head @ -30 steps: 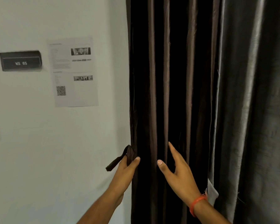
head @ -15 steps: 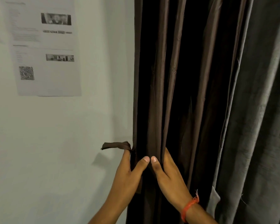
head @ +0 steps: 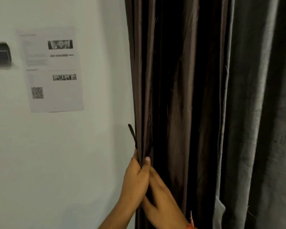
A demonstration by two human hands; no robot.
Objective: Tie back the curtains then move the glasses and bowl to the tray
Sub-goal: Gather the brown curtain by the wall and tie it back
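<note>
1. Wall (head: 56, 162), left, carrying a printed sheet (head: 51, 70).
2. Brown curtain (head: 172, 96) hangs beside it; grey curtain (head: 262, 113) at right.
3. Left hand (head: 135, 177) pinches the brown curtain's edge, thumb against fingers.
4. Right hand (head: 162, 202) behind it; its fingers are hidden in folds, so their state is unclear.
5. Tie strip (head: 132, 134) sticks up above the left hand.

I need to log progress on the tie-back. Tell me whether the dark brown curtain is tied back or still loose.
Not tied yet. The dark brown pleated curtain hangs straight; the left hand pinches its edge folds, the brown fabric tie strap sticks up unwrapped, and the right hand is alongside.
</note>
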